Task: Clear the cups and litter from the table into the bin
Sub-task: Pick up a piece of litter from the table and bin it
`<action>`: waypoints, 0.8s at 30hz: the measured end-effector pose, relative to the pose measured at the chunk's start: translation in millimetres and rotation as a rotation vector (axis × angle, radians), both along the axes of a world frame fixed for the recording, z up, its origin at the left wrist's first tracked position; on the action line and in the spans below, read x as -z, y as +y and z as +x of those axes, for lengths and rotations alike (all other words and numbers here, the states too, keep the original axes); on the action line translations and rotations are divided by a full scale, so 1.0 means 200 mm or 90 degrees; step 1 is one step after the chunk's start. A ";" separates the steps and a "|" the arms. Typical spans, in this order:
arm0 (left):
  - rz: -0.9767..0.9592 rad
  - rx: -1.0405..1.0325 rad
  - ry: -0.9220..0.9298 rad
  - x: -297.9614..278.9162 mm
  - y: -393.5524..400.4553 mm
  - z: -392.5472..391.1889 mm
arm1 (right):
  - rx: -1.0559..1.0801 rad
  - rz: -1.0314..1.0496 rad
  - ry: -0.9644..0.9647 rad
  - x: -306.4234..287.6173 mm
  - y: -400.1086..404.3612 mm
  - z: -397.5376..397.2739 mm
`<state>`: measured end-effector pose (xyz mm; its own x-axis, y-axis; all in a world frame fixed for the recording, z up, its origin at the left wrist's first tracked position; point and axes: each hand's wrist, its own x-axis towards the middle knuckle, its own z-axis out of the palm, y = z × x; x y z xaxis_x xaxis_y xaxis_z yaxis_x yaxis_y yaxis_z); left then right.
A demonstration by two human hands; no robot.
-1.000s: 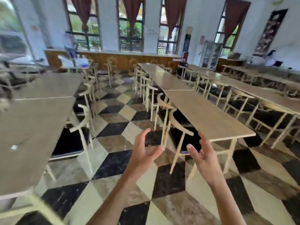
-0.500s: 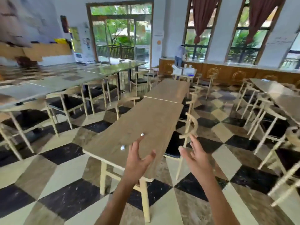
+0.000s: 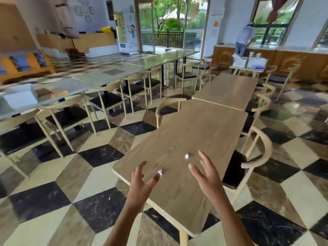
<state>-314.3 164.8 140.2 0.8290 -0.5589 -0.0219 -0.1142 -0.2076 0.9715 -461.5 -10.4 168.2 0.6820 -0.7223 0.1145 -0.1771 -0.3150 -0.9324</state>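
A long wooden table (image 3: 204,132) runs away from me in the head view. Two small white scraps of litter lie on its near end: one (image 3: 160,172) right at my left thumb tip, the other (image 3: 186,156) a little farther in, between my hands. My left hand (image 3: 142,183) hovers over the table's near left edge, fingers spread, holding nothing. My right hand (image 3: 205,173) hovers over the tabletop to the right of the farther scrap, also spread and holding nothing. No cups and no bin are in view.
Wooden chairs with dark seats flank the table; one curved-back chair (image 3: 257,157) stands close on the right. A row of glossy tables (image 3: 99,75) with chairs runs on the left. A person (image 3: 244,39) stands at the far counter. The floor is checkered tile.
My view has swung left and moved closer to the wooden table with the white scraps. Both hands have stayed raised and spread, and now hover over its near end.
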 end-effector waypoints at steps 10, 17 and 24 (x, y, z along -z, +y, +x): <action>0.140 -0.027 0.113 0.42 -0.36 0.48 | -0.048 0.146 0.133 0.48 -0.30 0.57; 0.286 0.068 0.148 0.72 -0.58 0.81 | -0.006 0.264 0.241 0.84 -0.31 0.92; 0.381 0.176 0.159 0.95 -0.71 1.02 | 0.041 0.357 0.322 1.05 -0.29 1.18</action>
